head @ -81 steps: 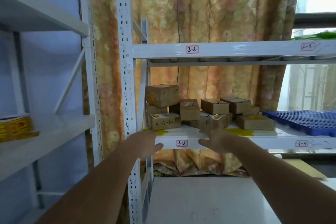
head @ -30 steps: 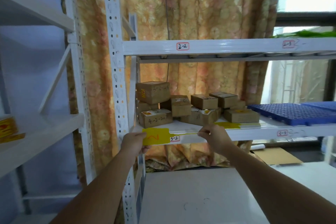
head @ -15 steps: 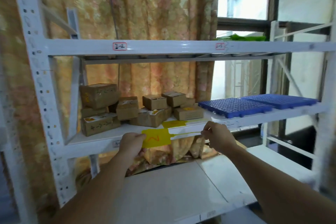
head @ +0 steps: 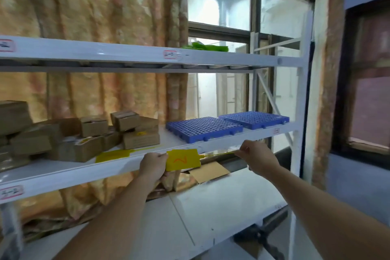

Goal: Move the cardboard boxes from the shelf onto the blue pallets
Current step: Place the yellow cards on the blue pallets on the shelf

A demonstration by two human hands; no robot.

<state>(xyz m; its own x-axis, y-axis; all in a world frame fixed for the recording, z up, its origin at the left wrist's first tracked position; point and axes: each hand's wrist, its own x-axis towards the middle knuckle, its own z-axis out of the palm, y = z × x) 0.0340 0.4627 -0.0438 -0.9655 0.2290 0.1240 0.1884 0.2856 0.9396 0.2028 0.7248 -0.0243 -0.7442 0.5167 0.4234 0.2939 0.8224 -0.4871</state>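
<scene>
While your left hand (head: 153, 165) and right hand (head: 256, 158) pinch the yellow tag (head: 183, 159), the boxes (head: 140, 140) wait — small, stiff, likely light; grip opposite sides.

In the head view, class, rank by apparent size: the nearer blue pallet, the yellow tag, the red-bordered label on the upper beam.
1. Nearer blue pallet, largest.
2. Yellow tag.
3. Red-bordered label, smallest; it sits farther back, so true size is unsure.

Cardboard boxes (head: 88, 137) sit piled on the shelf (head: 63, 172), left. Two pallets (head: 204, 129) lie side by side to their right.
</scene>
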